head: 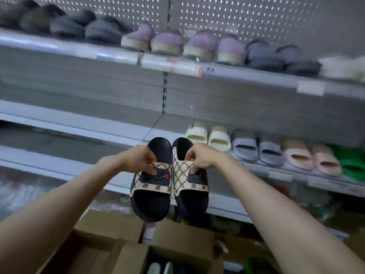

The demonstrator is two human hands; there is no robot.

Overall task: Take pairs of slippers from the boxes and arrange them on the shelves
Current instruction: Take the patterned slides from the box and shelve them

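Black moulded soles, thick and rounded at both ends, carry wide beige woven straps printed with a dark diamond lattice and small monogram marks. The left hand (138, 158) pinches the strap of the left-hand slipper (150, 202), fingers curled under its edge, and the right hand (202, 158) grips the strap of the right-hand slipper (191, 201) the same way. The two hang side by side, nearly touching, in the air in front of the shelves and above an open cardboard box (177, 244). Each strap bears a dark patch with lettering too blurred to read; the left one shows a small red mark. On the grey metal middle shelf (110, 131), ribbed cream slides (207, 136), grey slides (256, 149) and pink slides (312, 159) stand in a row. The upper shelf (246, 75) holds fluffy lilac slippers (183, 44) before a perforated back panel (237, 14), with a white label (311, 88), its writing illegible, on its edge.
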